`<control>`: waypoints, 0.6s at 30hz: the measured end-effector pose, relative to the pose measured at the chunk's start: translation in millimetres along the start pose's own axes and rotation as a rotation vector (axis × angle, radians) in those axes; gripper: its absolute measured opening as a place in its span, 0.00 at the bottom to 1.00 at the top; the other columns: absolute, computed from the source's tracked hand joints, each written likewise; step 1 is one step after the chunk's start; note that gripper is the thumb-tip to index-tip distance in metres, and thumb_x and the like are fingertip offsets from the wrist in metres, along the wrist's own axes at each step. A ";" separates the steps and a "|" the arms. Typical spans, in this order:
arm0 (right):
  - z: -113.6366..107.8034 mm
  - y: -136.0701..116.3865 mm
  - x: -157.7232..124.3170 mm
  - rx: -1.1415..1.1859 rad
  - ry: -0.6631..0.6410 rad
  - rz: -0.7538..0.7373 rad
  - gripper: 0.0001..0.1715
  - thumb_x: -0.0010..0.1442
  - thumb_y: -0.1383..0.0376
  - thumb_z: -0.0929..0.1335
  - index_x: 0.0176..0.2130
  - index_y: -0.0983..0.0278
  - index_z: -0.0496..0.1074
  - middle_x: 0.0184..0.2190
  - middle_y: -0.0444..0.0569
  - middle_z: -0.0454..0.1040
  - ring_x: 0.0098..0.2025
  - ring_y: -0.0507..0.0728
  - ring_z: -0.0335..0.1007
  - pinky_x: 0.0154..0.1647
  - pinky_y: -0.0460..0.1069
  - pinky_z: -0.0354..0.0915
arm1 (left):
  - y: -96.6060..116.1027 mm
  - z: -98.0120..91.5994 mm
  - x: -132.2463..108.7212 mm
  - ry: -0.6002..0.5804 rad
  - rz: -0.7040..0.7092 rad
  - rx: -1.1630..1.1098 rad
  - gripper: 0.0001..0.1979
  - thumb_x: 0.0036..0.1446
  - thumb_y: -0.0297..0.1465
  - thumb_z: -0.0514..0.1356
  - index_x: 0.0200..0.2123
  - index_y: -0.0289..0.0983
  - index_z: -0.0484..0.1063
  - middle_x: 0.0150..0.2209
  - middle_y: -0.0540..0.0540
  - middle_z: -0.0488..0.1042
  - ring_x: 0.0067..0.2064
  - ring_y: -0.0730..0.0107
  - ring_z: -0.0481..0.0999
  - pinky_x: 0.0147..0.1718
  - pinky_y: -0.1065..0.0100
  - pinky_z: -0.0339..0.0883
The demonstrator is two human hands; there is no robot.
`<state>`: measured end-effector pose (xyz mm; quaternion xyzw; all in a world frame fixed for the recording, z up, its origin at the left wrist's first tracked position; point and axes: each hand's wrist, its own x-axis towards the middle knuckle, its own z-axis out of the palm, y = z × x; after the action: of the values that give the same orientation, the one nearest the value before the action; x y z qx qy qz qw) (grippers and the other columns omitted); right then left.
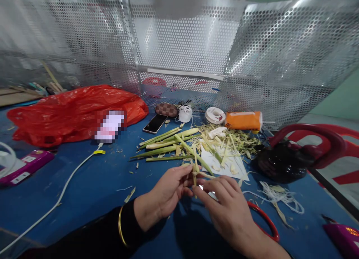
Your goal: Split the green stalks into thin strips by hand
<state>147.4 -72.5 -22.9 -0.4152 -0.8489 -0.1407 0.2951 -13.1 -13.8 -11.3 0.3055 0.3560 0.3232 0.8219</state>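
So both hands meet near the middle of the blue table (92, 184), right in front of the person; the left hand (165, 195) has its fingertips closed on a thin green stalk piece (194, 173), and the right hand (224, 206) pinches the same piece from the other side - so it hangs just above the tabletop, upright-ish between the two grips. Makes sense to me: it's skinny stuff, so a fingertip pinch from both sides looks like the only way to keep it steady. There's a shiny glint under the right fingers; can't tell what it is. Just beyond the hands lies a bundle of long stalks (165, 143), parallel and within easy reach, and right of it a white sheet (238, 169) with cut bits on it; a heap of trimmings (238, 139) sits farther back. Far left there's a red plastic bag (73, 109); a phone (155, 123) lies face up past the stalks, an orange packet (243, 120) far right of that. A white cable (70, 176) runs across the left side - a perforated metal screen (182, 46) walls off the back.
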 end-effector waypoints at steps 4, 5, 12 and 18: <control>3.9 -1.2 0.7 -0.052 -0.113 -0.035 0.16 0.63 0.74 0.59 0.44 0.62 0.71 0.36 0.49 0.76 0.35 0.57 0.66 0.45 0.54 0.57 | -1.1 0.7 -0.8 -0.006 0.004 0.047 0.12 0.54 0.35 0.62 0.38 0.33 0.77 0.28 0.48 0.72 0.24 0.80 0.67 0.17 0.80 0.57; 4.8 -1.0 0.0 -0.054 -0.118 -0.039 0.15 0.64 0.74 0.59 0.43 0.62 0.71 0.36 0.49 0.76 0.35 0.57 0.66 0.45 0.54 0.56 | -1.0 1.5 -1.5 -0.017 0.007 0.068 0.11 0.52 0.34 0.64 0.37 0.32 0.78 0.29 0.48 0.72 0.24 0.81 0.67 0.17 0.80 0.56; 5.6 -1.5 -3.1 0.086 0.010 -0.070 0.14 0.66 0.73 0.59 0.37 0.63 0.71 0.34 0.47 0.77 0.36 0.54 0.69 0.48 0.53 0.55 | -2.2 6.0 -3.4 0.009 0.117 0.222 0.11 0.48 0.32 0.66 0.35 0.31 0.78 0.32 0.43 0.77 0.28 0.76 0.72 0.18 0.80 0.60; 3.2 -5.4 -5.0 0.200 -0.004 -0.116 0.14 0.65 0.74 0.59 0.38 0.66 0.72 0.31 0.48 0.75 0.34 0.54 0.68 0.48 0.53 0.59 | -3.0 4.4 -1.1 0.079 0.165 0.248 0.11 0.47 0.34 0.67 0.31 0.31 0.77 0.31 0.42 0.78 0.31 0.70 0.76 0.15 0.80 0.58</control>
<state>144.4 -77.4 -28.5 -0.3343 -0.8819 -0.0712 0.3248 -9.4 -17.7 -10.7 0.4201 0.3987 0.3550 0.7338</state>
